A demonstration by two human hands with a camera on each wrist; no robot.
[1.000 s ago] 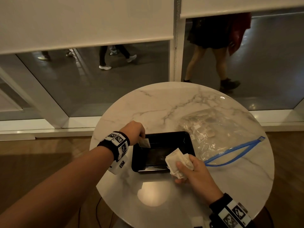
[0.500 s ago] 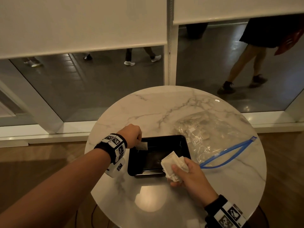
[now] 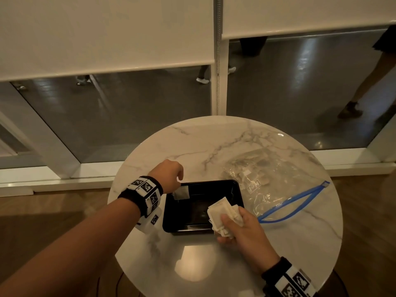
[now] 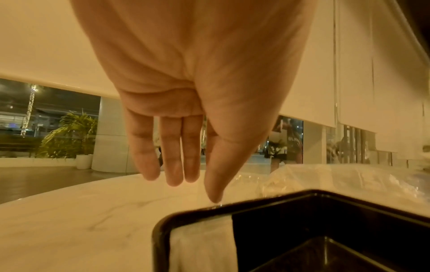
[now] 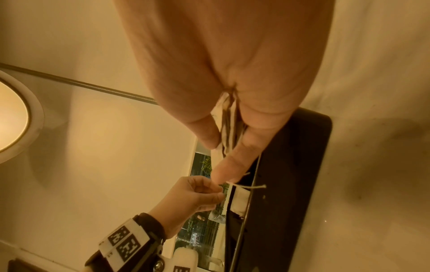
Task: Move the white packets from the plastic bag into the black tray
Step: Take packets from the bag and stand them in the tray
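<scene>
Fingers (image 3: pixel 230 219) of right hand (image 3: pixel 242 230) pinch several packets (image 3: pixel 220 213); left fingers (image 4: pixel 172 156) spread above one.

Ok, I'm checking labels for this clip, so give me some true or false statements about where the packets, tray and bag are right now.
1. The right hand grips a bunch of white paper packets. True.
2. The clear plastic zip bag with the blue seal lies left of the black rectangular plastic tray. False: it lies to the tray's right.
3. A single white packet is at the tray's left end. True.
4. The tray sits on a wooden table. False: it is on a round white marble table.
</scene>
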